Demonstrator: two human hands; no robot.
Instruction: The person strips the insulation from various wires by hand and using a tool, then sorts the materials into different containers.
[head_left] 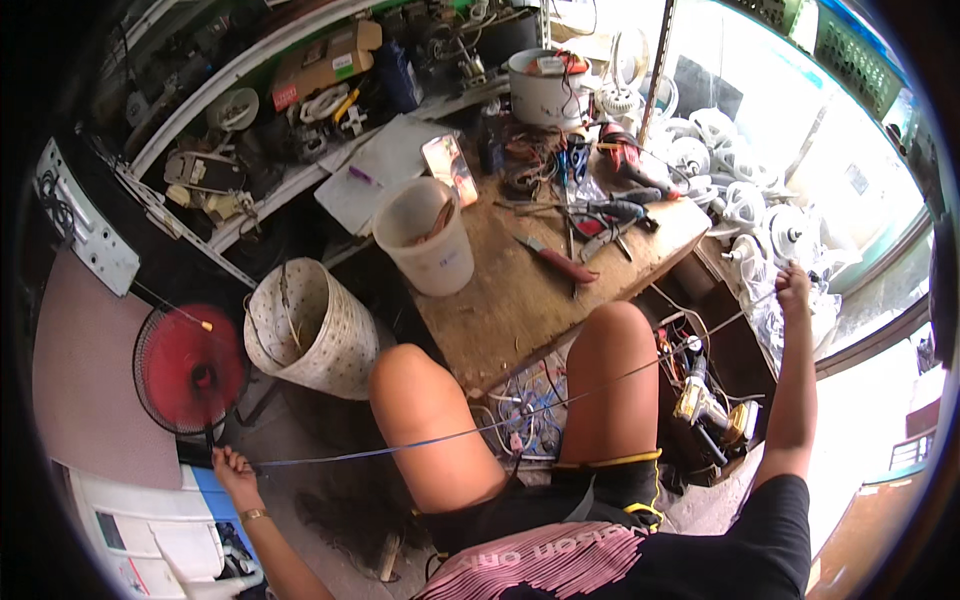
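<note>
Blue-grey wire (450,436) runs taut across both knees, from the left hand (228,464), fingers closed on its end beside the red fan (190,368), to the right hand (793,285), pinching the far end by the white fan motors. Keeping an even pull probably holds it straight. Back on the shelf lies a brown carton (325,62) with a red label; a glossy card (449,166) leans behind the white bucket (427,235).
</note>
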